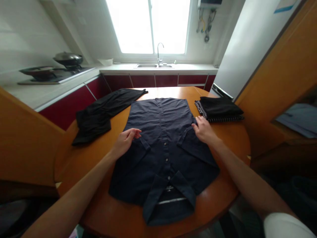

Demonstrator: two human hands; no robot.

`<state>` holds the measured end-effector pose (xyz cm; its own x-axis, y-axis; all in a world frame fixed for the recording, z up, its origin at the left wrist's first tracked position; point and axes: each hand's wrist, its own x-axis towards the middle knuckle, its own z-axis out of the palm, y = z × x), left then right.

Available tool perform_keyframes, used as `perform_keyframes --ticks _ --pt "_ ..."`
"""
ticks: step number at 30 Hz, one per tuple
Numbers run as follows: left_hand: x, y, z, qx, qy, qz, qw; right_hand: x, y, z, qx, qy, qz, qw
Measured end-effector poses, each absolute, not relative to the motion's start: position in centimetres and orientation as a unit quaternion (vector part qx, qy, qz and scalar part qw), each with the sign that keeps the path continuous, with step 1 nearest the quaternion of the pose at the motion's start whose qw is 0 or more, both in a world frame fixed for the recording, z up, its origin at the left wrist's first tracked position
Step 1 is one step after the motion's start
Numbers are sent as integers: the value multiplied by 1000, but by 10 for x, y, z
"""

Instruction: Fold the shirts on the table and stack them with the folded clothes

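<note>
A dark navy button-up shirt [160, 138] lies flat, front up, on a round wooden table [228, 195], collar toward me. My left hand [126, 140] rests on the shirt's left side by the sleeve fold, fingers curled and pinching the fabric. My right hand [203, 129] lies on the shirt's right edge, fingers bent down and pressing or gripping the cloth there. Both sleeves are folded inward over the front.
A black garment [104, 112] lies spread at the table's far left. A folded stack of dark clothes [219, 109] sits at the far right. Beyond are a counter with a sink [153, 65], a stove with a wok [68, 59], and a wooden panel [279, 79] at right.
</note>
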<state>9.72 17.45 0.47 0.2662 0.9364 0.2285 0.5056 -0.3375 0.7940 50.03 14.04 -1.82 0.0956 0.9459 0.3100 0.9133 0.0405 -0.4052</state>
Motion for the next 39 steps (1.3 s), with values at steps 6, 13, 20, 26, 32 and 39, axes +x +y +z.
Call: perform_keyframes --ticks 6,13,20,26,32,39 --pt "99 174 5 742 491 348 297 455 121 -42 -687 -706 80 152" --pt "98 176 1 747 484 343 301 474 127 -39 -723 -668 44 169" --pt "101 175 1 745 485 345 301 492 142 -43 -743 -631 88 205" --pt "95 178 5 744 486 352 293 557 153 -12 -726 -576 64 370" --pt "82 181 17 715 507 395 274 575 150 -23 -731 -592 193 281" --pt "66 182 24 676 520 455 257 574 152 -35 -751 -585 169 255"
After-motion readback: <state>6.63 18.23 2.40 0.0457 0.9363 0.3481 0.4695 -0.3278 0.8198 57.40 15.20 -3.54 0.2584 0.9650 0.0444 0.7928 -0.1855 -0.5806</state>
